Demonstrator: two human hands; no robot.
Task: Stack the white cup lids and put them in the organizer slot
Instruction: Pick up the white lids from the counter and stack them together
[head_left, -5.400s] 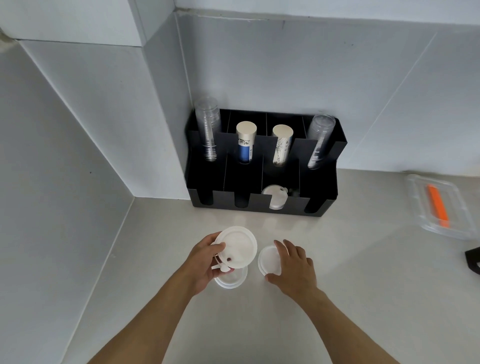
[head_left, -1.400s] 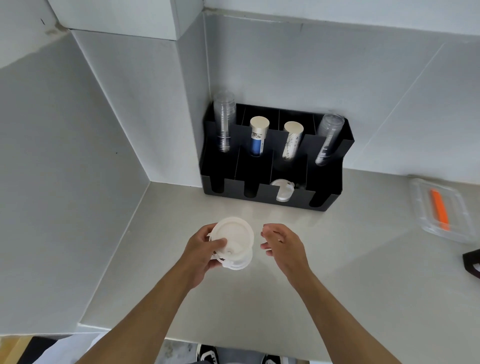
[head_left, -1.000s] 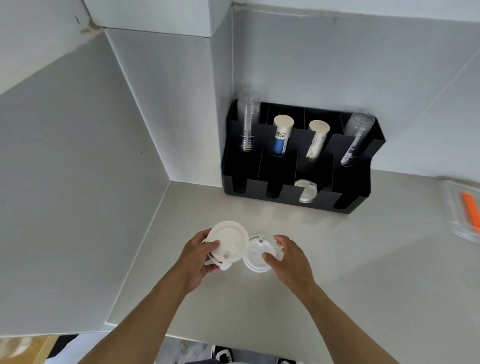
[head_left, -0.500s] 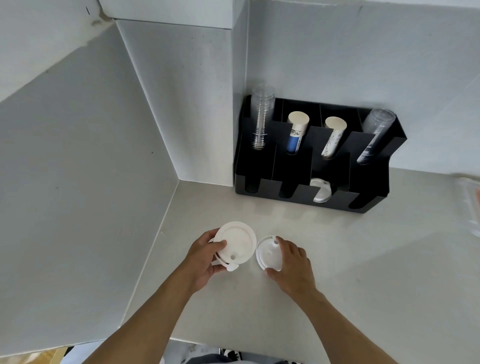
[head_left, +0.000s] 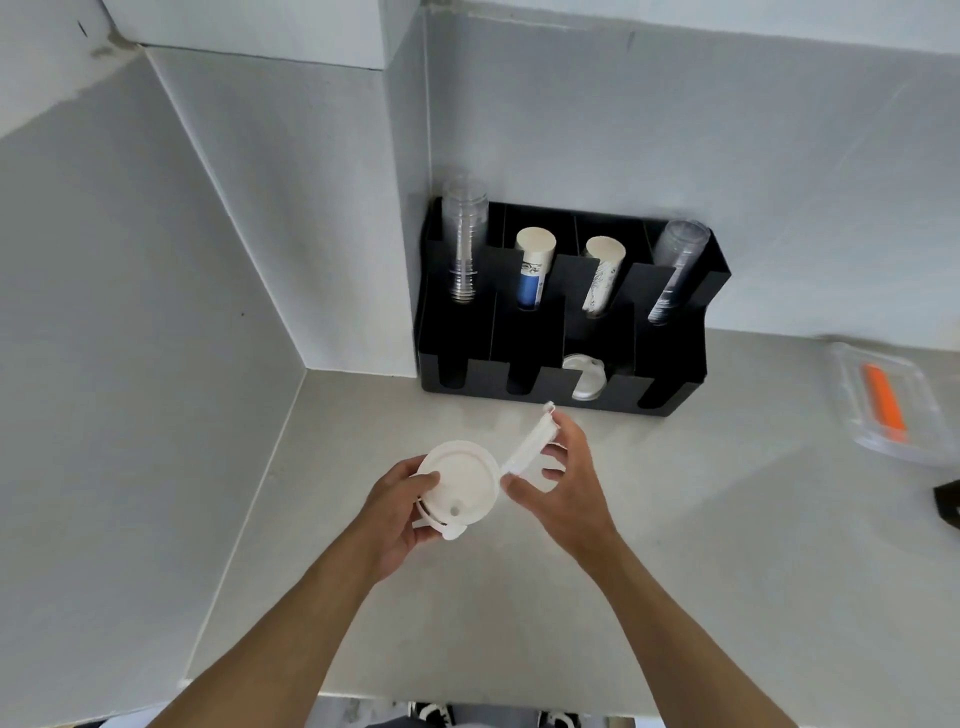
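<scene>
My left hand (head_left: 400, 514) grips a small stack of white cup lids (head_left: 462, 483) above the counter, the top lid facing me. My right hand (head_left: 563, 483) holds one more white lid (head_left: 532, 441) tilted on edge, its lower rim touching the right side of the stack. The black organizer (head_left: 675, 358) stands against the back wall. Some white lids (head_left: 584, 382) lie in its third front slot from the left; the other front slots look dark.
The organizer's back row holds clear cup stacks (head_left: 464, 244) and two paper cup stacks (head_left: 534, 267). A clear container with an orange item (head_left: 883, 400) lies at the right. A dark object (head_left: 948, 501) shows at the right edge. Walls close in at the left.
My right hand has lifted the single lid off the counter and tipped it up against the stack in my left hand. The view has shifted slightly.
</scene>
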